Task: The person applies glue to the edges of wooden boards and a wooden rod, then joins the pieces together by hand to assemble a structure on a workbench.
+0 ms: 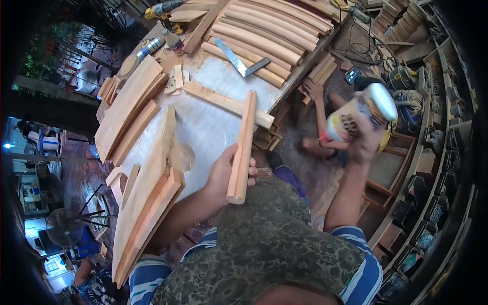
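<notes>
My left hand point(223, 170) is wrapped round a short wooden piece point(243, 147) with a rounded edge, held at a slant over the front edge of the workbench point(203, 122). Raised at the right, my right hand point(365, 140) grips a jar point(356, 117) with a white lid and a printed label; both are blurred by motion. A flat wooden strip point(223, 103) lies on the bench just behind the wooden piece. Farther back, a metal try square point(239, 61) rests on a row of rounded wooden slats point(269, 30).
Stacked curved boards point(147, 203) jut out at the left. A drill point(163, 11), a spray can point(151, 47) and a small bottle point(174, 42) stand at the back left. Another person's hand point(314, 90) is beyond the bench's right edge. Shelves with bins point(439, 208) line the right.
</notes>
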The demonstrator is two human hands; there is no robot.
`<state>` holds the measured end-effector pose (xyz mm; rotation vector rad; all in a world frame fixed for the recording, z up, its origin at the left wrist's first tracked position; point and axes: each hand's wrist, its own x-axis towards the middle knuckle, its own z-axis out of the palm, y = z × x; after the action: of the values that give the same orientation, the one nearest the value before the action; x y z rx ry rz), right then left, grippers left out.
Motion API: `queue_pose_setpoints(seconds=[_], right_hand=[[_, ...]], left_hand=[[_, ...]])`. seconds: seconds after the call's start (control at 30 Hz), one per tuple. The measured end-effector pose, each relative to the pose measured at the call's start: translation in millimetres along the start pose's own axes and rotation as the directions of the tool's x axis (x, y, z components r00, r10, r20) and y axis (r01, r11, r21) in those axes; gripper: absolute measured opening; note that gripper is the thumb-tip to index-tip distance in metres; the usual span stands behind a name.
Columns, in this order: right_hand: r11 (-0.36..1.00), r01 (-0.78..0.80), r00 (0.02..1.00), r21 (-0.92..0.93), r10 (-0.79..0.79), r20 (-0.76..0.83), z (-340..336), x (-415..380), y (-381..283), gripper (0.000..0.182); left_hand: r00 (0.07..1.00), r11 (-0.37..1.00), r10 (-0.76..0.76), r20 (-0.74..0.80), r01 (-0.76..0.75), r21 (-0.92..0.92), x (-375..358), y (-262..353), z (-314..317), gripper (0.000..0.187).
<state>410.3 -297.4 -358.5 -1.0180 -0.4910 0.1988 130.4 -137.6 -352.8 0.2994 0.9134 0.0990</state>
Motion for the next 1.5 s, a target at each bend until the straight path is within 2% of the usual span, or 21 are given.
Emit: queue_pose_setpoints(seconds=[0.07, 0.1, 0.13, 0.17, 0.2, 0.23, 0.27, 0.33, 0.4, 0.43, 0.47, 0.53, 0.57, 0.67, 0.77, 0.87, 0.9, 1.13, 1.17, 1.4, 1.5], right_hand=[[0.984, -0.159, 0.987, 0.085, 0.158, 0.01, 1.0, -3.5, 47.6, 0.051], [0.97, -0.245, 0.968, 0.005, 0.245, -0.057, 3.7, -3.2, 68.5, 0.045], [0.958, -0.236, 0.963, 0.163, 0.253, -0.088, 19.4, -0.1, 80.4, 0.04], [0.951, -0.223, 0.96, 0.213, 0.252, -0.119, 29.5, 7.6, 90.4, 0.038], [0.958, -0.202, 0.967, 0.201, 0.228, -0.113, 29.7, 19.9, 115.1, 0.032], [0.97, -0.165, 0.963, 0.18, 0.197, -0.181, 43.7, 30.3, 124.6, 0.028], [0.958, -0.198, 0.962, 0.205, 0.231, -0.147, 52.5, 37.8, 133.6, 0.025], [0.97, -0.236, 0.947, 0.053, 0.242, -0.209, 73.4, 47.1, 147.6, 0.025], [0.981, -0.169, 0.974, -0.092, 0.152, -0.168, 79.0, 57.6, 169.7, 0.028], [0.958, -0.238, 0.962, -0.16, 0.21, -0.176, 80.3, 62.5, 176.7, 0.048], [0.958, -0.24, 0.962, -0.156, 0.213, -0.17, 81.7, 69.4, 192.8, 0.048], [0.925, -0.189, 0.968, -0.33, 0.12, -0.22, 82.7, 79.5, 224.2, 0.072], [0.924, -0.19, 0.969, -0.332, 0.122, -0.217, 81.1, 80.3, 230.0, 0.072], [0.874, -0.183, 0.974, -0.45, 0.1, -0.201, 94.2, 84.5, 226.0, 0.09], [0.825, -0.145, 0.973, -0.546, 0.017, -0.232, 106.5, 80.6, 217.1, 0.093], [0.848, -0.155, 0.978, -0.507, 0.058, -0.202, 112.2, 76.7, 216.7, 0.095], [0.811, -0.159, 0.978, -0.564, 0.052, -0.202, 114.6, 73.9, 214.0, 0.095], [0.774, -0.17, 0.981, -0.61, 0.076, -0.177, 120.4, 70.5, 194.3, 0.091], [0.735, -0.181, 0.981, -0.653, 0.087, -0.174, 122.7, 70.1, 187.5, 0.089], [0.772, -0.142, 0.988, -0.62, 0.074, -0.134, 129.2, 66.3, 181.1, 0.086], [0.738, -0.127, 0.991, -0.663, 0.06, -0.123, 128.2, 65.1, 172.1, 0.084]], left_hand=[[1.0, 0.999, 0.003, 0.019, -0.004, 0.046, -1.6, -3.5, 4.6, 0.034], [0.999, 0.997, -0.009, 0.032, 0.007, 0.079, -3.8, -8.7, 4.0, 0.034], [0.999, 0.997, -0.018, 0.032, 0.015, 0.078, -4.4, -11.2, 4.9, 0.034], [1.0, 0.996, -0.007, 0.018, 0.005, 0.088, -5.1, -14.0, 6.8, 0.035], [1.0, 0.995, 0.009, 0.006, -0.009, 0.097, -5.6, -16.5, 8.4, 0.035], [1.0, 0.995, 0.008, 0.007, -0.009, 0.098, -6.6, -18.2, 9.9, 0.035], [1.0, 0.996, 0.009, 0.008, -0.009, 0.091, -7.5, -18.6, 11.9, 0.035], [1.0, 0.996, 0.018, 0.013, -0.02, 0.088, -8.5, -16.9, 14.7, 0.035], [0.999, 0.991, 0.022, -0.028, -0.018, 0.132, -8.8, -18.2, 15.4, 0.036], [0.999, 0.991, 0.029, -0.029, -0.025, 0.13, -8.2, -18.5, 16.0, 0.036], [0.999, 0.99, 0.03, -0.021, -0.027, 0.135, -8.0, -18.7, 15.8, 0.036], [0.999, 0.99, 0.029, -0.017, -0.027, 0.138, -8.8, -18.9, 15.8, 0.036], [0.999, 0.99, 0.028, -0.024, -0.025, 0.142, -9.2, -18.2, 17.9, 0.037], [0.999, 0.987, 0.039, -0.037, -0.033, 0.155, -11.2, -16.0, 24.8, 0.037], [0.997, 0.984, 0.044, -0.061, -0.032, 0.176, -12.3, -16.6, 27.2, 0.037], [0.996, 0.982, 0.04, -0.078, -0.025, 0.189, -12.9, -15.8, 29.7, 0.037], [0.996, 0.981, 0.039, -0.083, -0.022, 0.194, -13.1, -15.5, 30.3, 0.037], [0.995, 0.978, 0.066, -0.08, -0.049, 0.202, -13.7, -17.7, 32.6, 0.037], [0.995, 0.98, 0.059, -0.076, -0.044, 0.196, -13.2, -17.6, 32.5, 0.037], [0.993, 0.972, 0.075, -0.093, -0.052, 0.228, -9.5, -21.0, 35.8, 0.037], [0.993, 0.972, 0.067, -0.098, -0.042, 0.231, -10.8, -21.4, 37.6, 0.038]])
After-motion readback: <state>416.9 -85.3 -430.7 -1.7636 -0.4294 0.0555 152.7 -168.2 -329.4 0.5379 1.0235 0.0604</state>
